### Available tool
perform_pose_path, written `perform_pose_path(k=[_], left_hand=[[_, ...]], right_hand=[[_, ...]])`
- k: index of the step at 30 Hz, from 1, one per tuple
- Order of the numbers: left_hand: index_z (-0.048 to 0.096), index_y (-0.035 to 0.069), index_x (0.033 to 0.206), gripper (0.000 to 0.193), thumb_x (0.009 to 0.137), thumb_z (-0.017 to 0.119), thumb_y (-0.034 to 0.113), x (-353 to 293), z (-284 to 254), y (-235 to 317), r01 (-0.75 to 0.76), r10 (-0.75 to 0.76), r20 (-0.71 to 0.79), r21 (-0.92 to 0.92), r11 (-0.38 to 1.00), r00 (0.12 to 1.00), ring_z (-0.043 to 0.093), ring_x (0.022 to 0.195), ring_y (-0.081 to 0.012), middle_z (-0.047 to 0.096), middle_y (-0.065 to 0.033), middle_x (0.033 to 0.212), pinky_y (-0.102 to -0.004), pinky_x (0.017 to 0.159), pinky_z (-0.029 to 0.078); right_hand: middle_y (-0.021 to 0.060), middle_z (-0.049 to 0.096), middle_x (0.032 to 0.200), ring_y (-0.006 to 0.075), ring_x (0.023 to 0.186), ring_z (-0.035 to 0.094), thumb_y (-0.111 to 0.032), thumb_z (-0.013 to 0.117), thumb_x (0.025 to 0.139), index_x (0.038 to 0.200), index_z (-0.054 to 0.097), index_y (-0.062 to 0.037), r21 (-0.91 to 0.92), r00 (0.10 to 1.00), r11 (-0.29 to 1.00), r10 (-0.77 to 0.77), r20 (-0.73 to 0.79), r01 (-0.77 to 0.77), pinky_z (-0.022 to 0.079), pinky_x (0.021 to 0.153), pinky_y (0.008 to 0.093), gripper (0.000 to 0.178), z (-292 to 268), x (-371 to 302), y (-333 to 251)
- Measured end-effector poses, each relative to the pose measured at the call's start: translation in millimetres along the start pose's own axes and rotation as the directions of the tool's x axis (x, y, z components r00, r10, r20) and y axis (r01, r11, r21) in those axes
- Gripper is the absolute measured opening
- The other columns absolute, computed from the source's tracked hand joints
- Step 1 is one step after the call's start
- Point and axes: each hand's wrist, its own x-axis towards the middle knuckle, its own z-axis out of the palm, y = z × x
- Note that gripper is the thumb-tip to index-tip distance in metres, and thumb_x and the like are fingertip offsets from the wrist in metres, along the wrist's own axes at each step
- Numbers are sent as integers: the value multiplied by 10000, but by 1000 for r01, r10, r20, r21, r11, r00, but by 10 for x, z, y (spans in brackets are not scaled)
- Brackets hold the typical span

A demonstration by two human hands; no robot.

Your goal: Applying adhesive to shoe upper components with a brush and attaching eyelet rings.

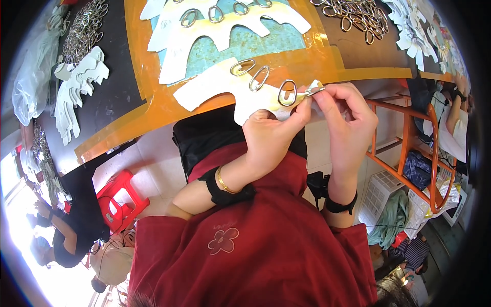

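Observation:
A white cut-out piece (204, 92) with curved notches and yellowish patches hangs over the table's near edge. Several silver oval rings (260, 78) are set along its upper side. My left hand (268, 138) grips this piece by its lower right part, thumb on top. At the piece's right end, my right hand (348, 110) pinches a narrow tab together with another metal ring (315, 91), seen nearly edge-on. The fingertips of both hands almost meet there. Just beyond lie more white pieces (169, 56) with rings, spread on a blue-green surface (250, 43).
Heaps of loose oval rings lie at the table's far left (84, 30) and far right (353, 18). White cut pieces (79, 92) are stacked at left, beside a clear plastic bag (36, 77). An orange metal frame (404, 148) and a red stool (123, 199) stand below. Other people work nearby.

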Motion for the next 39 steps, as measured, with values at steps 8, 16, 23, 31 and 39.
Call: perform_pose_path(k=[8, 16, 23, 31, 39], left_hand=[[657, -44, 957, 198, 778, 722, 10, 12, 23, 54, 35, -33, -34, 80, 996, 999, 599, 815, -48, 675, -25, 915, -212, 715, 489], [656, -46, 921, 144, 812, 696, 38, 35, 19, 147, 94, -94, -12, 30, 995, 996, 602, 791, -46, 675, -28, 891, -212, 692, 486], [663, -34, 904, 138, 858, 668, 97, 72, 67, 248, 313, -312, 37, -209, 926, 949, 609, 773, -51, 675, -31, 878, -209, 678, 480], [655, -40, 947, 153, 855, 676, 81, 51, 46, 133, 239, -242, 0, -160, 958, 970, 609, 790, -53, 673, -35, 903, -206, 689, 479], [653, -40, 949, 154, 845, 685, 70, 47, 52, 128, 225, -229, -24, -113, 968, 973, 608, 798, -51, 671, -31, 912, -208, 694, 478]], right_hand=[[22, 591, 763, 45, 608, 511, 20, 688, 798, 798, 613, 12, -276, 986, 948, -166, -6, 158, 386, 519, 191, 75, 30, -73, -64], [30, 586, 800, 51, 542, 452, 18, 712, 762, 811, 595, -22, -254, 979, 946, -192, 63, 202, 357, 477, 194, 133, 10, -76, -68], [44, 609, 839, 179, 672, 522, 42, 736, 680, 786, 586, -57, -420, 820, 739, -571, 24, 527, 422, 580, 276, 208, 64, -19, 59], [40, 618, 797, 178, 679, 518, 51, 734, 677, 795, 574, -54, -220, 900, 879, -436, -8, 424, 429, 612, 275, 224, 76, 10, 144], [31, 631, 809, 73, 580, 459, 54, 709, 726, 828, 635, -29, -212, 986, 964, -167, -24, 158, 384, 505, 208, 151, 64, -82, -53]])
